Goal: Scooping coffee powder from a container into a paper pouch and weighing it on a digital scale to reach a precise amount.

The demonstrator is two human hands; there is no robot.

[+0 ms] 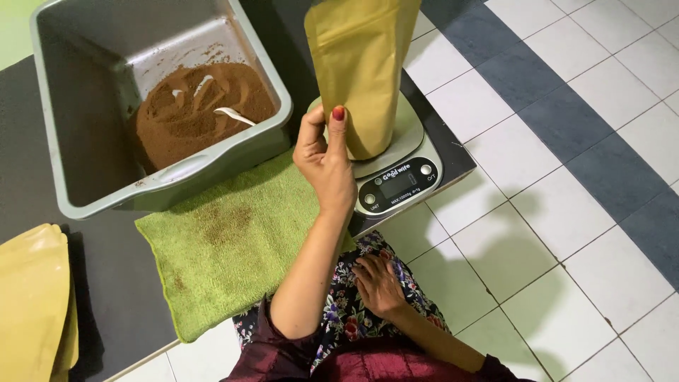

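Right now the left hand (pixel 324 159) grips the lower edge of a tall gold pouch (pixel 362 71), thumb and fingers closed on it, and the pouch stands upright on a small kitchen scale (pixel 396 177). Left of the scale lies a green towel (pixel 226 247) dusted with brown powder (pixel 198 106). Behind the towel sits a grey tub (pixel 71 155) holding more powder and a white spoon (pixel 233 115). Near the scale, towards the person, the right hand (pixel 378 283) rests flat on a floral lap, fingers loosely spread, holding nothing. More gold pouches (pixel 32 297) lie far left.
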